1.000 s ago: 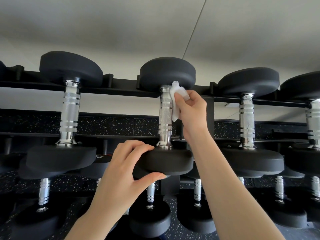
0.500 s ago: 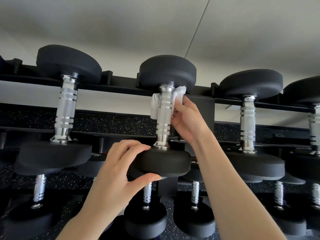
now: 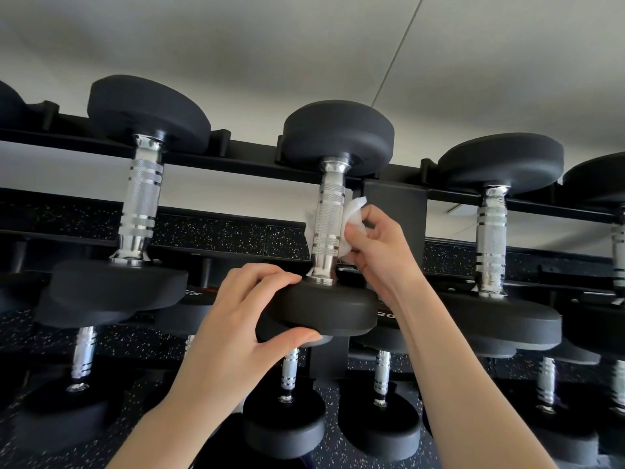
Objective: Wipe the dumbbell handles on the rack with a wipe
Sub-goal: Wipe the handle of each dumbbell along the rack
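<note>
Two hands work the middle dumbbell (image 3: 329,228) on the rack's (image 3: 394,201) top tier: the left hand (image 3: 236,328) grips the near head between curled fingers on top and thumb underneath, while the right hand (image 3: 378,247) pinches the white wipe (image 3: 350,228), which wraps behind the knurled handle (image 3: 326,225) and shows on both its sides. The step in hand looks like the wipe-down of this handle, about midway along its length. The next move likely calls for sliding the wipe toward the lower collar, the head held steady, then shifting to a neighbouring dumbbell (image 3: 490,238).
</note>
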### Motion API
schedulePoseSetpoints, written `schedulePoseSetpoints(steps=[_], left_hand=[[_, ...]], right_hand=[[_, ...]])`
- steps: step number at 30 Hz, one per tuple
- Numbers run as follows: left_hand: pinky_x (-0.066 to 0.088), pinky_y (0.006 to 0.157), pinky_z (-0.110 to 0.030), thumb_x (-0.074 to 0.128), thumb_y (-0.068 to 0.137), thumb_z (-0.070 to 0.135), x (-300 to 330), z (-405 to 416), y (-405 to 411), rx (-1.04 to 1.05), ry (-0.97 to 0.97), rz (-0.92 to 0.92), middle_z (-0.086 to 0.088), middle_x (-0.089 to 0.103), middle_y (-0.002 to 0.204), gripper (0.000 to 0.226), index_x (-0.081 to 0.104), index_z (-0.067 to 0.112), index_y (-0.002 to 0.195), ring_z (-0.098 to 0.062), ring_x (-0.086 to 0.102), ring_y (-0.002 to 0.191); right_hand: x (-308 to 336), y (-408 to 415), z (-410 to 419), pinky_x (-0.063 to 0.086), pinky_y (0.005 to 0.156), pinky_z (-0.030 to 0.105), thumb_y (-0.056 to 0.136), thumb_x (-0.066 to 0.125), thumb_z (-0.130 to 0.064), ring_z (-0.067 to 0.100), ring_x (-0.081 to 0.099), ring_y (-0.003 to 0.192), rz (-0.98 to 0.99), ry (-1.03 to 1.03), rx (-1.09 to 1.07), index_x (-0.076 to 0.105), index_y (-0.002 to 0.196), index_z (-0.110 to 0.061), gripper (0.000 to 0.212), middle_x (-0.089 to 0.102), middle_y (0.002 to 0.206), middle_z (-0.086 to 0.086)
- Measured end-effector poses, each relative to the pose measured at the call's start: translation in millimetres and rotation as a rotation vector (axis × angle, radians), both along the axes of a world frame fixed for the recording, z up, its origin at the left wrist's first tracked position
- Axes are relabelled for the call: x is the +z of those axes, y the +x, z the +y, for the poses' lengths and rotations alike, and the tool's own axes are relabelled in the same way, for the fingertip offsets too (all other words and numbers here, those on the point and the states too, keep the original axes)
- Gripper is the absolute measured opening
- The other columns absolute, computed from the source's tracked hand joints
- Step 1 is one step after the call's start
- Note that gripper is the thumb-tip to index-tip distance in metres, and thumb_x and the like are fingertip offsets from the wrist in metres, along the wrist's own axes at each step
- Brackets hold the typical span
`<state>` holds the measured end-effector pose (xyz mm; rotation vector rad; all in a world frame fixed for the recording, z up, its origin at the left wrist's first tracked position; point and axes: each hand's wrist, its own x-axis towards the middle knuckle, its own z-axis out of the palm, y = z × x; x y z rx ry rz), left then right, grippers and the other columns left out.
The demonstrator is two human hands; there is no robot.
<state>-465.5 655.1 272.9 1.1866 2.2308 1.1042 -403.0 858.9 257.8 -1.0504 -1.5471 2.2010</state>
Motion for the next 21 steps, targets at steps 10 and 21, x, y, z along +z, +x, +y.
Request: schedulePoseSetpoints(steps=[10, 21], left_hand=[[0.027, 0.093, -0.003, 0.064, 0.074, 0.054, -1.6, 0.1, 0.7, 0.002, 0.007, 0.006, 0.020, 0.048, 0.115, 0.052, 0.060, 0.027, 0.118, -0.003, 0.045, 0.111], [0.030, 0.091, -0.005, 0.062, 0.072, 0.057, -0.5, 1.0, 0.1, 0.006, 0.021, -0.013, 0.022, 0.047, 0.113, 0.053, 0.061, 0.026, 0.115, -0.005, 0.046, 0.110]], right_hand=[[8.0, 25.4, -4.7, 0.052, 0.073, 0.032, 0.089, 0.053, 0.006, 0.017, 0.062, 0.062, -0.127, 0.114, 0.221, 0.051, 0.079, -0.008, 0.017, 0.061, 0.070, 0.017], [37.4, 32.2, -7.3, 0.046, 0.078, 0.013, 0.080, 0.072, -0.018, 0.001, 0.063, 0.084, -0.427, 0.698, 0.433, 0.066, 0.073, -0.035, 0.020, 0.070, 0.083, -0.013]])
